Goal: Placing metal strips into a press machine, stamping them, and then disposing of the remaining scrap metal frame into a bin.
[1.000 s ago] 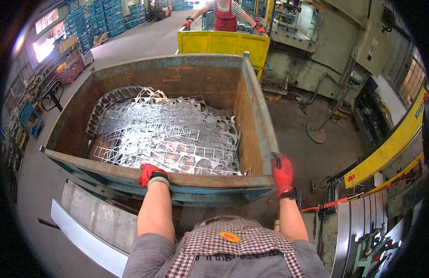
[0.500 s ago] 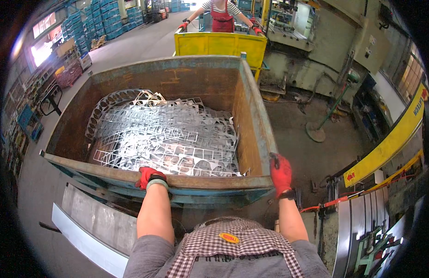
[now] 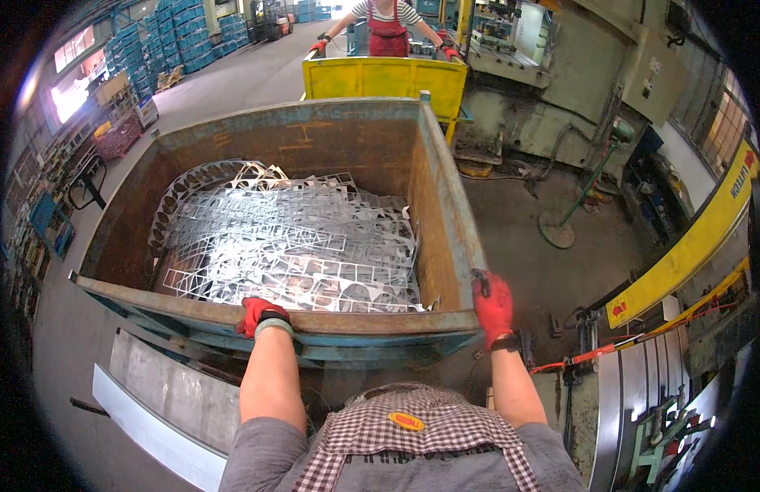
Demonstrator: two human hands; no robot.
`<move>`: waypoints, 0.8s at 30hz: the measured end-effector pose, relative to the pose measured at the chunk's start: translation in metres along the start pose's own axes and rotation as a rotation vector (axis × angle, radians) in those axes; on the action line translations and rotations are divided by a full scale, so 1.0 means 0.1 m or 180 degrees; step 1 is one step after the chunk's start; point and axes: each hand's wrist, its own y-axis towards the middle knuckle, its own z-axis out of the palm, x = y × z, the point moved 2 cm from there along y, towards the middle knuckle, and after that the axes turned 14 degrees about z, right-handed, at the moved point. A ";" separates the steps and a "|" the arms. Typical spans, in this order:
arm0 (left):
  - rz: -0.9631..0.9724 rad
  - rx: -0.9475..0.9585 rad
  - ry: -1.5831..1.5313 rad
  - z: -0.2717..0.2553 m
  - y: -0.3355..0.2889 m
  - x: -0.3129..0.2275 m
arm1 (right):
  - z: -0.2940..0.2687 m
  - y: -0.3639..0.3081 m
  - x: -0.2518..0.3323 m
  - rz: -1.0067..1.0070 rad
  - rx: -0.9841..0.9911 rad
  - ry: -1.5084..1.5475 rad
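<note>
A large rusty steel bin (image 3: 372,321) with worn blue-green paint stands in front of me. Inside lies a heap of punched sheet-metal scrap (image 3: 302,238), silvery strips and lattices with cut-out holes. My left hand (image 3: 260,316), in a red glove, is closed over the near rim. At the near right corner my right hand (image 3: 495,309), also red-gloved, is wrapped on the bin's edge, its thumb side showing dark. The fingertips of both hands are partly hidden behind the rim or the gloves.
Beyond the bin a person in a red apron holds a yellow cart (image 3: 384,78). To the right are a green round-based stand (image 3: 558,230), a yellow beam (image 3: 683,242) and machinery. Metal sheets (image 3: 171,389) lie at the near left; blue crates (image 3: 179,37) are stacked far left.
The bin, both hands and the surroundings sit slightly farther left in the view. Both hands keep hold of the bin's rim, and the scrap lies the same.
</note>
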 end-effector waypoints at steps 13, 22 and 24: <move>0.0469 0.0027 0.1073 -0.23 -0.58 0.00 | 0.01 -0.01 -0.01 -0.0018 0.0009 -0.0078; -0.1381 -0.0517 -0.0851 0.61 1.44 0.22 | 0.02 0.00 -0.02 0.0035 0.0018 -0.0050; -0.1774 -0.0680 -0.1082 0.73 1.70 0.25 | 0.02 0.00 -0.02 0.0000 0.0006 -0.0039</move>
